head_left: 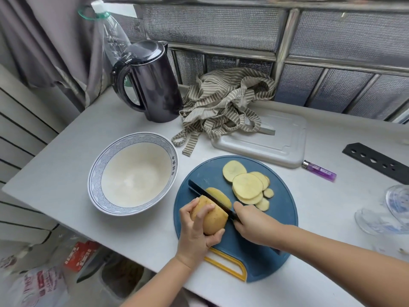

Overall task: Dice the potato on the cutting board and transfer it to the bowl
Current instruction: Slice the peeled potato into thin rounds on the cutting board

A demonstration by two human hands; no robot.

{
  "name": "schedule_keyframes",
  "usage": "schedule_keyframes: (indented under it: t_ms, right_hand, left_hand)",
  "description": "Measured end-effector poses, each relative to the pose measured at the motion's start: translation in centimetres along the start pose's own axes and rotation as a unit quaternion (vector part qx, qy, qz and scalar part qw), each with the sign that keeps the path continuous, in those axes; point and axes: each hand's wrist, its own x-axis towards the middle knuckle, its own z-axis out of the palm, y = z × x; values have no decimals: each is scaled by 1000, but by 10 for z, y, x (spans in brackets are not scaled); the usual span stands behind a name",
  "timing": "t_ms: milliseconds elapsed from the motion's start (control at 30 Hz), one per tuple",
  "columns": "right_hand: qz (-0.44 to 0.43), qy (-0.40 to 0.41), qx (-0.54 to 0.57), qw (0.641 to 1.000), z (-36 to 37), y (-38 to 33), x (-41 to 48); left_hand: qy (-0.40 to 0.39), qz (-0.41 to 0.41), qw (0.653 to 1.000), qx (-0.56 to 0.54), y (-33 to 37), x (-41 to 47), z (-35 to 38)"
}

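Brown-skinned potato (213, 219), partly sliced, is being gripped by the left hand (194, 235) on the round blue plastic cutting board (281, 209). A black-bladed knife (208, 196) is being clasped at its handle by the curled fingers of the right hand (254, 224), and its blade is being set against the potato's cut end. Pale round potato slices (246, 186) are being borne in an overlapping pile by the board beyond the blade. A white ceramic bowl with a blue patterned rim (97, 173) is being carried by the pale grey worktop (55, 173), just left of the board.

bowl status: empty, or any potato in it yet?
Empty: the bowl shows a bare white inside. The cut slices all lie on the blue cutting board; the left hand holds the uncut potato.
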Motion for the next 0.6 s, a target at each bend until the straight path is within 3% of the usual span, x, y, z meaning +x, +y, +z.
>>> schedule_keyframes:
  t_ms: [233, 467, 600]
  right_hand:
    - [12, -14, 176, 984, -32, 3, -21]
    - [-43, 85, 61, 994, -43, 3, -40]
    - [-81, 80, 18, 993, -33, 0, -58]
  left_hand:
    - [-13, -4, 1000, -3, -1, -2, 0]
    - [-4, -4, 1000, -12, 2, -1, -1]
    - [-9, -7, 1000, -9, 4, -1, -1]
